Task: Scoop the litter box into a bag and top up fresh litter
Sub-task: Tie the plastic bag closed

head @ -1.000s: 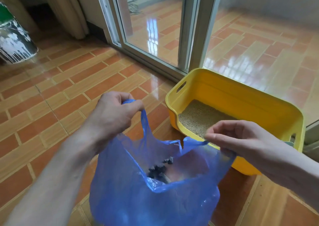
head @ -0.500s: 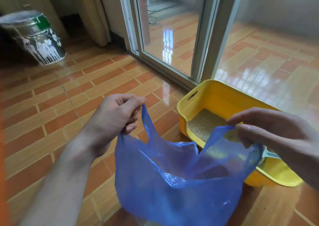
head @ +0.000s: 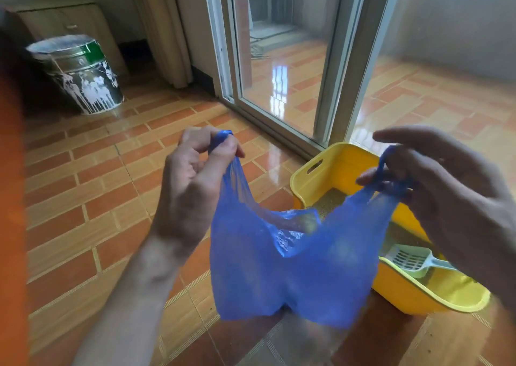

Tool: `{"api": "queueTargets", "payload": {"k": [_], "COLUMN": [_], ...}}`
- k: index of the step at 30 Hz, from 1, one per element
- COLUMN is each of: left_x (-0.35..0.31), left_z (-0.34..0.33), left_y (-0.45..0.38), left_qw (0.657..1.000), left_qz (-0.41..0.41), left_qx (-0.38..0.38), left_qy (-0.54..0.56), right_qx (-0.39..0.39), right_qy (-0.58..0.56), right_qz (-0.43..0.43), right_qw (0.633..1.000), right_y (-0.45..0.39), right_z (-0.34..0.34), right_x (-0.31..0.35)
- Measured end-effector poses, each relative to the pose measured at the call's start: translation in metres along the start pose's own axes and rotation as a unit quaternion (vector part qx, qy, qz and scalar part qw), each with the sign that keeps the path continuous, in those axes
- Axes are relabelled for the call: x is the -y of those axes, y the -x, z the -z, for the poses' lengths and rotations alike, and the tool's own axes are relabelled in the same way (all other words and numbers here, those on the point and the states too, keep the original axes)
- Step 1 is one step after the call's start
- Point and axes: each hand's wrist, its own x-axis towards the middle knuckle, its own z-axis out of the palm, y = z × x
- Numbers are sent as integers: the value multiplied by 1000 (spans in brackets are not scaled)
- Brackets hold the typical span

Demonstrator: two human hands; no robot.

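- Fingers [head: 201, 153] of your left hand [head: 192, 187] are curled tight around one blue handle loop, which pokes out just above your knuckles. Right hand [head: 446, 198] has the other loop pinched between thumb and fingertips, with the remaining fingers spread loose above it.
- Blue bag [head: 287, 254] hangs straight down between your two grips, clear of the floor. A second ago it sat lower with its mouth gaping and you could see dark clumps inside; now the handles are pulled up and apart and the mouth has sagged nearly shut, so the contents are out of sight.
- Yellow litter box [head: 335, 164] sits on the tiles just past your right fingertips, partly behind the bag. You can see a strip of litter in it, and the white scoop [head: 413, 259] is lying inside, below your right hand.
- My read: scooping is done and you're at the bag-closing bit, probably about to tie those handles.
- Topping up is what's left. No fresh litter bag is anywhere in view.
- Far out past your left knuckles there's a paint-splattered bucket [head: 81, 78], and a sliding glass door [head: 279, 44] beyond the box.
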Motion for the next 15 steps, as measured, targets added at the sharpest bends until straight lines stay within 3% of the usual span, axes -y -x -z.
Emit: {"api": "queueTargets", "payload": {"k": [3,8,11,15], "left_x": [3,-1,-2,-7], "left_z": [-13,-34,-39,-48], "left_y": [-4,-10,-14,-16], "left_qw": [999,996,996,993], "left_qz": [18,30,16,18], "left_qx": [19,55,76,113], "left_qy": [33,57,38,35], "right_qx": [19,105,155,201], "right_qy": [-26,121,145,190], "right_qz": [-26,-26,-44,-3], "right_qw": [999,987,976,961], "right_y": [-5,-24,-32,-38], "right_z": [-9,-35,-52,-73], "right_x": [-10,-29,-41,-52]}}
